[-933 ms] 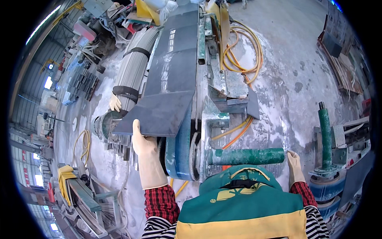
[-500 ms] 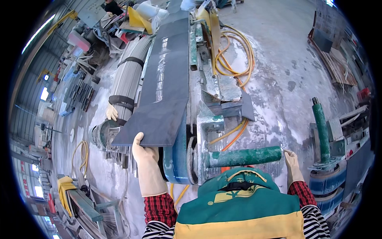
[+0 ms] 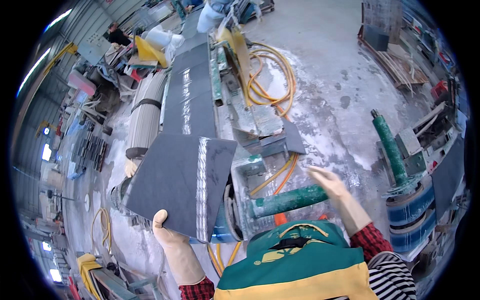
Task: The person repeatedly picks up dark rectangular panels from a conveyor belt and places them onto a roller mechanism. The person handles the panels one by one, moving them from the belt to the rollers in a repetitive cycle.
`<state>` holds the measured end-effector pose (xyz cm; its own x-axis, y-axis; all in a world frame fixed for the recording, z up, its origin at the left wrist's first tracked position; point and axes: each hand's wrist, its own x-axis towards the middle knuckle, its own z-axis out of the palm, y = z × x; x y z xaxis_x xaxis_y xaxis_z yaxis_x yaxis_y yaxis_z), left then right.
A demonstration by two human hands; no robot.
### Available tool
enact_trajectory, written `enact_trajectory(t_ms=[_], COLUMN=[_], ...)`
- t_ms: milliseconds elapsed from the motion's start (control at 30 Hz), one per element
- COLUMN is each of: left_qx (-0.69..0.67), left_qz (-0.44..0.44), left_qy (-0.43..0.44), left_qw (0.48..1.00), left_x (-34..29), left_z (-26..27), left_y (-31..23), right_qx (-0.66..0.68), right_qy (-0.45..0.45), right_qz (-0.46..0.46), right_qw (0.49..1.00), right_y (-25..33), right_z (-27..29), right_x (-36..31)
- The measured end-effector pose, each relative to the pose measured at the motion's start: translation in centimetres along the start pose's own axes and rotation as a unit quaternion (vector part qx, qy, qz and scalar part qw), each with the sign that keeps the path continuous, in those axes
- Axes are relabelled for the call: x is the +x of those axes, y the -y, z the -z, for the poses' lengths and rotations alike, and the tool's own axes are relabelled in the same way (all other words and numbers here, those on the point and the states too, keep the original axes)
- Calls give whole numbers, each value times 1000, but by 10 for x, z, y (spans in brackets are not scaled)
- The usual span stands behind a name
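At the end of a conveyor, a dark grey stone slab [image 3: 167,175] lies tilted across the belt. A band of glare runs down its face. My left hand [image 3: 175,247], in a cream glove, grips the slab's near edge. Its thumb shows on top, and its fingers are hidden underneath. My right hand [image 3: 334,186], gloved alike, is in the air beside the end of a green metal roller [image 3: 287,201]. Its fingers are stretched out, holding nothing and apart from the slab. More dark slabs [image 3: 187,107] lie in line farther up the conveyor.
A blue belt [image 3: 222,231] shows under the slab. A grey ribbed roll [image 3: 146,112] with black bands stands along the conveyor's left. Yellow hoses [image 3: 290,75] coil on the wet floor at right. Another green post [image 3: 390,147] rises at far right. A person [image 3: 118,36] is in the background.
My left hand has pulled the near slab toward me and turned it, so it overlaps the line less. My right hand has moved left and up, over the green roller's end. The view has shifted.
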<state>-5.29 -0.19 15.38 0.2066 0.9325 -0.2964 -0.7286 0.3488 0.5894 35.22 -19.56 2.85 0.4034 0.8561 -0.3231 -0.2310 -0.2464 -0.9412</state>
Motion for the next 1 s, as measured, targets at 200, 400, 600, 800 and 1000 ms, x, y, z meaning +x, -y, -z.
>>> enact_trajectory(t_ms=[200, 400, 600, 800, 1000], left_qx=[85, 146, 301, 395, 521], left_qz=[80, 325, 385, 431, 351], left_qy=[127, 176, 201, 368, 505], left_qw=[985, 918, 849, 723, 592], left_x=[-9, -19, -99, -184, -260], left_z=[-66, -122, -192, -224, -250], left_y=[69, 180, 327, 470, 562], right_qx=[406, 504, 572, 546, 535], right_qy=[287, -24, -228, -423, -515], right_qz=[-27, -43, -4, 185, 181], right_qw=[867, 862, 788, 699, 645], right_y=[37, 44, -24, -74, -99], right_z=[-46, 34, 120, 157, 184], right_x=[16, -93, -254, -352, -414])
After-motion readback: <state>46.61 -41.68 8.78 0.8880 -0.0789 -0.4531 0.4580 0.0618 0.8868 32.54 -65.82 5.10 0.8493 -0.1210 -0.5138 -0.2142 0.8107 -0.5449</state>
